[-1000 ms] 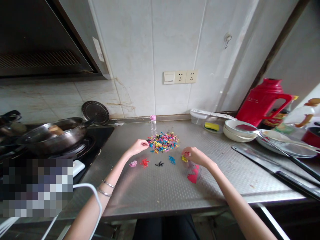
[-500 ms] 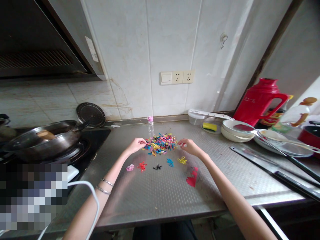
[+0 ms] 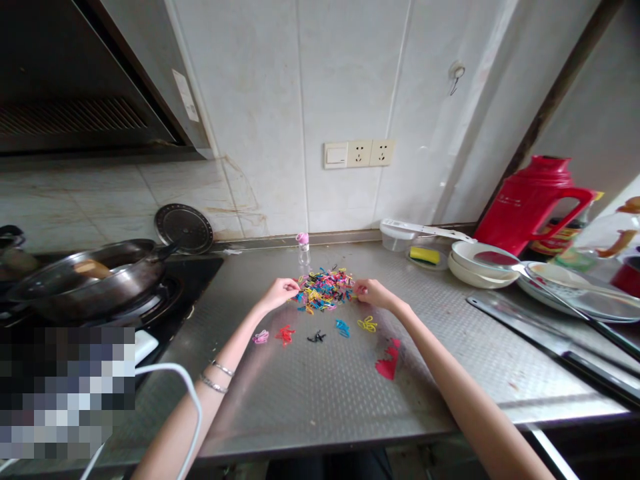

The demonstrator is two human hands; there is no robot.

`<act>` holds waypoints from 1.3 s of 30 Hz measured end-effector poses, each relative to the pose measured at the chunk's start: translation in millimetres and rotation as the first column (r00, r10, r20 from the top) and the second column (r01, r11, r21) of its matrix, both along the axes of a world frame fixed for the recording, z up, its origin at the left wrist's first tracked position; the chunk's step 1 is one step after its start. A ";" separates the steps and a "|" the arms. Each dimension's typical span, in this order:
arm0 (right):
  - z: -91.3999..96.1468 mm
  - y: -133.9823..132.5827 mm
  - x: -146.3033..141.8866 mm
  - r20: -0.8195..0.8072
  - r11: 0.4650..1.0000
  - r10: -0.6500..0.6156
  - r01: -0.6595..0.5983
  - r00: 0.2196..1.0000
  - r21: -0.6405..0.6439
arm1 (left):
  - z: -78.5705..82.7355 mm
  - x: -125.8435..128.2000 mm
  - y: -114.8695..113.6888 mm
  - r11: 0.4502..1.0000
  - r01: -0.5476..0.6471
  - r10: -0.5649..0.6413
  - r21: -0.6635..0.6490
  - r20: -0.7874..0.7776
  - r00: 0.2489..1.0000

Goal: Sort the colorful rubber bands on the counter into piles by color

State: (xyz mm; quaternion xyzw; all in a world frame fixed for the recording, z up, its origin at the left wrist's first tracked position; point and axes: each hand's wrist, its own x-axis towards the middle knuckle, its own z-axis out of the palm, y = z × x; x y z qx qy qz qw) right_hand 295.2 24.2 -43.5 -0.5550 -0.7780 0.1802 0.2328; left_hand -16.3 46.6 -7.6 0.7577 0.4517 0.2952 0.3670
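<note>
A heap of mixed-colour small elastic bands (image 3: 325, 291) lies on the steel counter (image 3: 310, 393). My left hand (image 3: 281, 292) pinches at the heap's left edge, fingers closed. At the right edge my right hand (image 3: 371, 292) also pinches, fingers closed. What each pinch holds is too small to make out. In front of the heap lie small sorted groups in a row: pink bands (image 3: 261, 337), red bands (image 3: 285, 334), black bands (image 3: 316, 337), blue bands (image 3: 343, 327) and yellow bands (image 3: 367, 324).
A clear bag with red print (image 3: 389, 362) lies near my right forearm. A tiny pink-capped bottle (image 3: 302, 248) stands behind the heap. A pan on the stove (image 3: 95, 273) is at left. Bowls (image 3: 475, 261), a red thermos (image 3: 530, 203) and plates sit at right.
My right hand left the yellow group and moved up to the heap's right edge. My left hand stayed at the heap's left edge.
</note>
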 end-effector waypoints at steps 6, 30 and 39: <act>11.3 -11.2 9.9 -0.135 0.999 -0.010 0.005 0.991 -0.038 | -1.7 2.7 -5.9 0.997 0.047 -0.041 0.065 -0.086 0.995; 36.0 -33.2 24.6 -0.243 0.903 0.004 -0.108 0.970 -0.415 | -11.3 12.5 -28.2 0.954 0.188 -0.085 0.235 -0.389 0.917; 18.1 -20.9 21.9 -0.115 0.985 -0.119 0.102 0.986 -0.143 | 4.3 22.3 -35.1 0.947 0.128 -0.053 0.293 -0.250 0.967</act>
